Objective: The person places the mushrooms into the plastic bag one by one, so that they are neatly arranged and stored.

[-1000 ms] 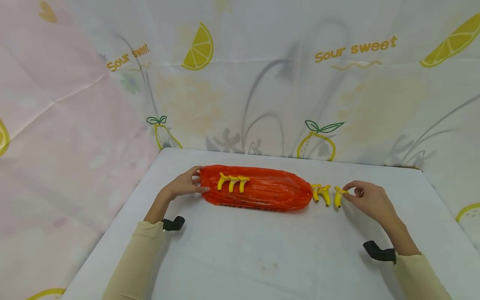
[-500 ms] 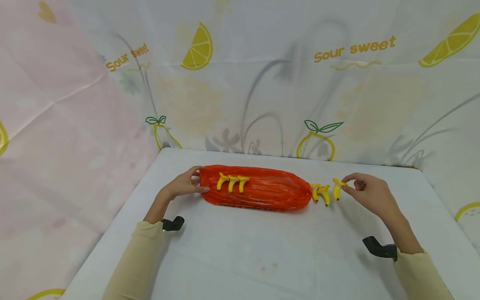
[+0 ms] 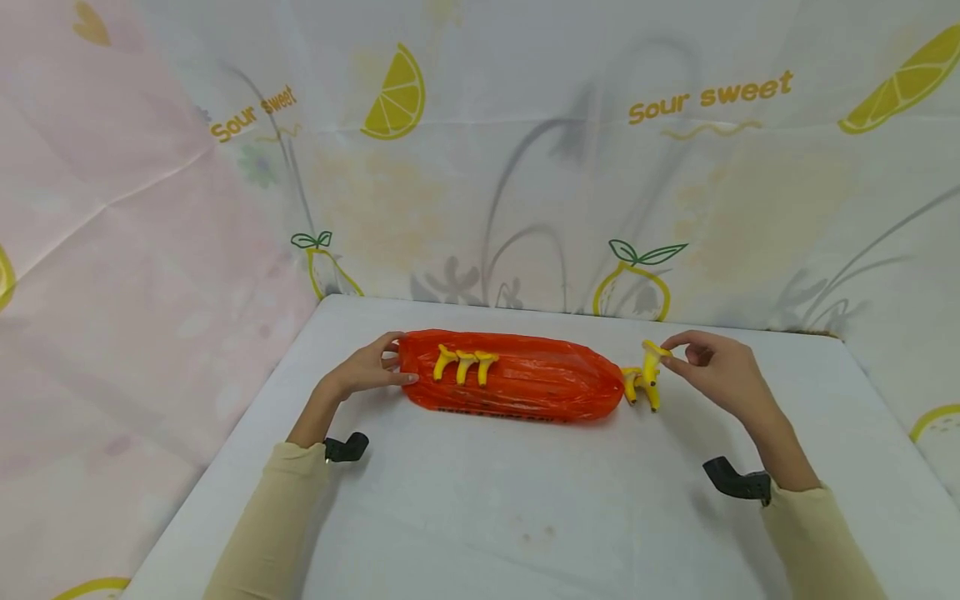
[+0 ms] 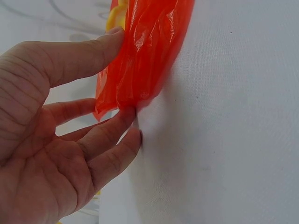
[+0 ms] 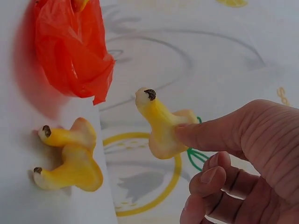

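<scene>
A red plastic bag lies lengthwise on the white table. My left hand holds its left end, with the thumb on the near face and the fingers around the end edge. Several yellow chanterelle mushrooms are about: three in a row on top of the bag, and two more side by side on the table at its right end. My right hand pinches another chanterelle by its cap, stem tip pointing away from the palm, raised above that pair.
The white table ends at a hanging backdrop cloth printed with lemons and lettering. Each wrist carries a black camera mount, the left one and the right one.
My right hand has lifted its chanterelle off the table and carried it leftward, over the two beside the bag. The left hand and the bag have stayed in place.
</scene>
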`<move>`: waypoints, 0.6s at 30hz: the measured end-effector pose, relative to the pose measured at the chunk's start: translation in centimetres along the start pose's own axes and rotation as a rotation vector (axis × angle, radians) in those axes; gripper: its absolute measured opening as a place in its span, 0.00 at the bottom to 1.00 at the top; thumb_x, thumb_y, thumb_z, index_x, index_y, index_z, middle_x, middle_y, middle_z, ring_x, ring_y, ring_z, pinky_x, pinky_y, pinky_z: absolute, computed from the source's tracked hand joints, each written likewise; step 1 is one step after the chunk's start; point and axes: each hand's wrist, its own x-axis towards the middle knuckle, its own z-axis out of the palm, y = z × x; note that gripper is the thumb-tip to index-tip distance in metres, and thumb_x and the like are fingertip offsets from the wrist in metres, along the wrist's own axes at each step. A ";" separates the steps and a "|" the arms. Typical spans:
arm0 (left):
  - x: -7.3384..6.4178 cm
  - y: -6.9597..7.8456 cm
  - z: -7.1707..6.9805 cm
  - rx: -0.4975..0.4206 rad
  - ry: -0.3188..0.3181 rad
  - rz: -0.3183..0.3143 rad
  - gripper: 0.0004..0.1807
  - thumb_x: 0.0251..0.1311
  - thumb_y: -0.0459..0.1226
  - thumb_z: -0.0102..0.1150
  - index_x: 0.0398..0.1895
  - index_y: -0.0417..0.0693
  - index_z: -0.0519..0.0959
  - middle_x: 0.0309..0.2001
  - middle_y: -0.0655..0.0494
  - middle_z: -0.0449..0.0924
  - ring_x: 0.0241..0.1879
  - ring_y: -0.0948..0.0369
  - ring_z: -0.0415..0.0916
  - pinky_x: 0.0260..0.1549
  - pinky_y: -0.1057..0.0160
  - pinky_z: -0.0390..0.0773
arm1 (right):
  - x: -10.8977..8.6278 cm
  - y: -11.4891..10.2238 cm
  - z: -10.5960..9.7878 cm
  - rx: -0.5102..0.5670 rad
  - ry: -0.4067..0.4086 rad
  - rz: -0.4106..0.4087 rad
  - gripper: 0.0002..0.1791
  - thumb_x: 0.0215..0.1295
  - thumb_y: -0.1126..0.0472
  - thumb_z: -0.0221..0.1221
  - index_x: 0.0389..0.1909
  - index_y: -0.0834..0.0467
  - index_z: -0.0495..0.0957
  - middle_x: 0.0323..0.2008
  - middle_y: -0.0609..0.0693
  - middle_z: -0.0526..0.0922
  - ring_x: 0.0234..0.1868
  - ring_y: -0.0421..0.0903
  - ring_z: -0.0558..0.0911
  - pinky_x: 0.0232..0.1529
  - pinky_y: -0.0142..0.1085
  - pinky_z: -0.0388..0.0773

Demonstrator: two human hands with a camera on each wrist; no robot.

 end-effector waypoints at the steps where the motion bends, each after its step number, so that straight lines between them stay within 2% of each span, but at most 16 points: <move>1: 0.0 0.0 0.0 -0.002 0.000 -0.002 0.49 0.57 0.49 0.68 0.75 0.43 0.52 0.70 0.34 0.58 0.67 0.38 0.61 0.59 0.39 0.70 | 0.1 -0.1 0.1 0.007 -0.001 0.001 0.07 0.63 0.60 0.66 0.40 0.58 0.82 0.23 0.51 0.68 0.26 0.49 0.68 0.19 0.33 0.62; 10: -0.2 0.1 -0.1 -0.010 -0.001 -0.002 0.49 0.57 0.48 0.68 0.75 0.43 0.52 0.70 0.34 0.58 0.67 0.38 0.62 0.58 0.40 0.71 | 1.5 -2.0 1.3 0.071 -0.038 0.021 0.09 0.63 0.60 0.66 0.42 0.59 0.82 0.24 0.52 0.68 0.28 0.50 0.68 0.20 0.33 0.64; 18: -0.1 0.1 0.0 -0.005 0.003 -0.006 0.49 0.57 0.49 0.68 0.75 0.43 0.52 0.70 0.34 0.58 0.67 0.38 0.62 0.58 0.40 0.71 | 2.6 -3.2 3.0 0.123 -0.063 0.002 0.09 0.62 0.61 0.67 0.41 0.59 0.83 0.23 0.52 0.68 0.27 0.51 0.68 0.19 0.32 0.64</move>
